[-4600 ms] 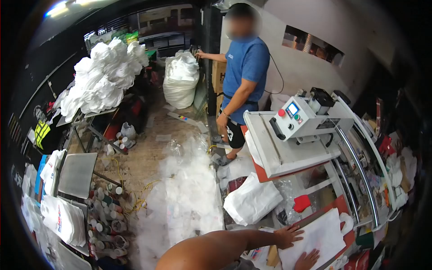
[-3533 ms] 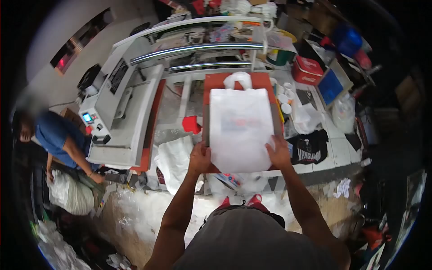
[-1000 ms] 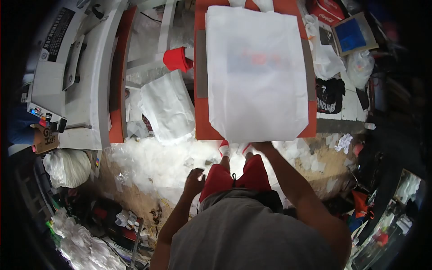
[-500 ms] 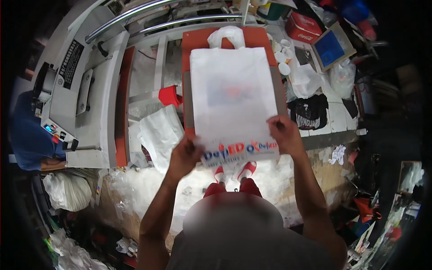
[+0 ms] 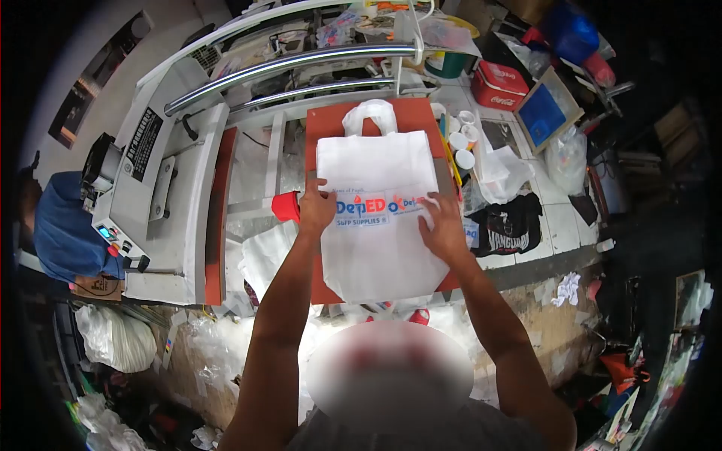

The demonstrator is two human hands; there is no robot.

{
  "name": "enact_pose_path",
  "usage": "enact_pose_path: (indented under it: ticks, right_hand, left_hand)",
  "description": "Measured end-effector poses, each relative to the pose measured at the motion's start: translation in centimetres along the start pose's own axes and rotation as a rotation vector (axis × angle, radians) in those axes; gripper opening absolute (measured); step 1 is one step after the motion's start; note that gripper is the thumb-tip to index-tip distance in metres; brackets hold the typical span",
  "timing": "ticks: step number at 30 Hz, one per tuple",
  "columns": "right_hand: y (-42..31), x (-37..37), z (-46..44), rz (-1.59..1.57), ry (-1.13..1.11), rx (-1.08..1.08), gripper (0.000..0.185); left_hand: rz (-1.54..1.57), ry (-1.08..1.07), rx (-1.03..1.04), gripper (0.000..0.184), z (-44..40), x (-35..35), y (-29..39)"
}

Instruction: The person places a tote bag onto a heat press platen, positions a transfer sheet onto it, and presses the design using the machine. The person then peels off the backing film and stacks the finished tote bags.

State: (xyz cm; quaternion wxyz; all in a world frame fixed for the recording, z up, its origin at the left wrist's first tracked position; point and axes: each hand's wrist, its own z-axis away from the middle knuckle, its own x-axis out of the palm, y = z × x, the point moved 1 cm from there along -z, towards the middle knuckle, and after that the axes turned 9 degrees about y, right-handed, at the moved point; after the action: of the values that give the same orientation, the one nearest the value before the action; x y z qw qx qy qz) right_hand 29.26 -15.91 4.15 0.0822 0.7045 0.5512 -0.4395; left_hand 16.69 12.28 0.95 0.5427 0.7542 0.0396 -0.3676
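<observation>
A white bag (image 5: 383, 263) with a looped handle lies flat on the red board (image 5: 327, 120). Across its middle is a blue and red print reading "DepED". My left hand (image 5: 317, 207) is at the bag's left edge beside the print, fingers apart. On the right part of the print rests my right hand (image 5: 442, 225), its fingers spread over the cloth. A red cloth (image 5: 286, 206) sits just left of the board, and a folded white bag (image 5: 269, 252) lies below it, partly behind my left forearm.
The heat press (image 5: 150, 195) stands left, with a person in a blue shirt (image 5: 68, 225) behind it. Metal rails (image 5: 293, 64) run across the back. To the right are a red cooler (image 5: 499, 86), a blue-faced frame (image 5: 545, 111) and a black shirt (image 5: 508, 225).
The printed bag, whose print was at the board's front edge, now lies further up on the board. Both my hands have moved forward onto it and its edge.
</observation>
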Motion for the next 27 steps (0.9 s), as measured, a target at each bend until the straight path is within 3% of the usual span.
enact_pose_path:
  ticks: [3, 20, 25, 27]
  right_hand:
    - [-0.7, 0.1, 0.6, 0.044, -0.094, -0.016, 0.037]
    - [-0.3, 1.8, 2.5, 0.036, -0.09, 0.052, 0.038]
    - [-0.3, 2.2, 2.6, 0.036, -0.119, 0.072, 0.038]
    - [-0.4, 2.0, 2.3, 0.02, -0.116, 0.08, 0.038]
  left_hand:
    - [-0.011, 0.013, -0.01, 0.042, -0.1, 0.2, -0.1]
    - [0.004, 0.046, 0.118, 0.034, 0.1, 0.8, -0.6]
    - [0.051, 0.095, 0.103, 0.037, 1.7, -2.0, -1.4]
    - [0.23, 0.115, 0.174, 0.03, 3.9, -5.0, -2.3]
